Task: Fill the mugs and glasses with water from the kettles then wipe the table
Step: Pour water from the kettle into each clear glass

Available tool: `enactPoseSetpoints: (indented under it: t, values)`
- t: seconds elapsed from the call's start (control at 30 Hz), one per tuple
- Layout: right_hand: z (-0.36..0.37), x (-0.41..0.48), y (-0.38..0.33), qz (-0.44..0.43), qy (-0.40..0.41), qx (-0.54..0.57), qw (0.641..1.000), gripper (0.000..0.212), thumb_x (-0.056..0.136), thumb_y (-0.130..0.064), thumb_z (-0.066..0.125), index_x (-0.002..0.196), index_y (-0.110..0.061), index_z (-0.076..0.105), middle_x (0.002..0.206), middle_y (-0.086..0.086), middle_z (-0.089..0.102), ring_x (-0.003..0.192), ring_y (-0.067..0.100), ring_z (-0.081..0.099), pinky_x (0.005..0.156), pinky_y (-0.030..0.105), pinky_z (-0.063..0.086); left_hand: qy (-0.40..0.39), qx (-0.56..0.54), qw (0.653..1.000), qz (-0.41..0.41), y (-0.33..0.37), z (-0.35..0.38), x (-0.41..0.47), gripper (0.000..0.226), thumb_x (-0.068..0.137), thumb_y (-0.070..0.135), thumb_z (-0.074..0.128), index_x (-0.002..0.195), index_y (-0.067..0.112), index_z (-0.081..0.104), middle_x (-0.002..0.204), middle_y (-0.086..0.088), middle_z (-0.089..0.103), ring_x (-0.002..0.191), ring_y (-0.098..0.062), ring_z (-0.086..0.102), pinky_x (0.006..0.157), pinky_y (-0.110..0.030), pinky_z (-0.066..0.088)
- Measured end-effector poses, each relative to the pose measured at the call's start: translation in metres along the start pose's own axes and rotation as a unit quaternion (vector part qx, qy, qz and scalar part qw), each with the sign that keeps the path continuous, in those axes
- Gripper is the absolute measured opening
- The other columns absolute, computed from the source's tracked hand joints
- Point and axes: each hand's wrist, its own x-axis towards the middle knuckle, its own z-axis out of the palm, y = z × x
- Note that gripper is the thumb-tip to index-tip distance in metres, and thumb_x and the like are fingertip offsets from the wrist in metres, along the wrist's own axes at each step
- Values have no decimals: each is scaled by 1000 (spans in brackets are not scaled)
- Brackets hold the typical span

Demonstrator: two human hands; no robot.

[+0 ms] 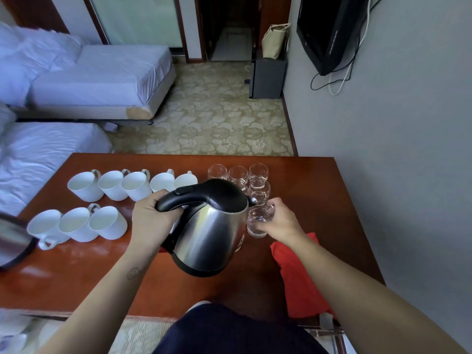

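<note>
L hand grips the black handle of the steel kettle, fingers curled tight round it. The kettle is held above the wooden surface, spout tipped toward 3 o'clock. R hand holds a glass right at the spout, fingers wrapped round its side. Other glasses cluster at its 12 o'clock. White mugs sit in 2 rows at the kettle's 9–10 o'clock. Red cloth lies at 5 o'clock, under the R forearm. 2nd kettle is at the far 9 o'clock edge, blurred.
</note>
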Motion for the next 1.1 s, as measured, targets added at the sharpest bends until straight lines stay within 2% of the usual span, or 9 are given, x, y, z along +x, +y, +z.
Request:
enactPoseSetpoints:
  t: [0.1, 0.27, 0.53, 0.77, 0.9, 1.1]
  values:
    - [-4, -5, -3, -22, -3, 22, 1000, 82, 64, -42, 89, 132, -23, 48, 125, -3, 57, 113, 17, 58, 94, 34, 49, -4, 19, 1000, -7, 2, 0, -2, 11, 60, 19, 61, 68, 24, 67, 54, 8, 53, 56, -10, 45, 62, -32, 41]
    - [-7, -10, -7, -47, -6, 3, 999, 79, 59, -45, 85, 127, -31, 48, 119, -10, 54, 110, 11, 57, 96, 36, 49, -6, 43, 999, 7, 4, -4, -8, 17, 59, 21, 60, 72, 25, 69, 60, -4, 61, 59, -11, 50, 63, -30, 42]
    - [-3, -19, -3, -59, -37, -26, 997, 86, 63, -41, 85, 137, -29, 44, 124, -12, 52, 115, 10, 54, 98, 35, 47, -14, 95, 995, 39, 2, -9, -12, 31, 51, 45, 54, 72, 27, 68, 60, 2, 64, 59, -12, 54, 61, -31, 43]
    - [-5, -22, -4, -71, -43, -26, 996, 86, 62, -43, 86, 136, -31, 44, 121, -15, 49, 115, 9, 53, 99, 36, 47, -10, 106, 993, 43, 1, -9, -15, 28, 52, 43, 54, 70, 26, 66, 57, 3, 61, 58, -14, 52, 60, -30, 42]
    - [-5, -22, -2, -69, -42, -27, 996, 84, 60, -44, 85, 133, -32, 44, 120, -13, 51, 112, 11, 55, 98, 37, 48, -8, 113, 993, 42, 2, -8, -15, 17, 58, 30, 57, 71, 25, 65, 57, 2, 60, 57, -15, 51, 60, -31, 41]
    - [-7, -22, 0, -76, -38, -28, 996, 78, 61, -42, 87, 128, -31, 47, 116, -14, 51, 108, 10, 54, 96, 35, 47, -15, 105, 994, 28, 0, -8, -11, 32, 48, 46, 53, 70, 26, 66, 59, 0, 63, 60, -16, 53, 62, -32, 44]
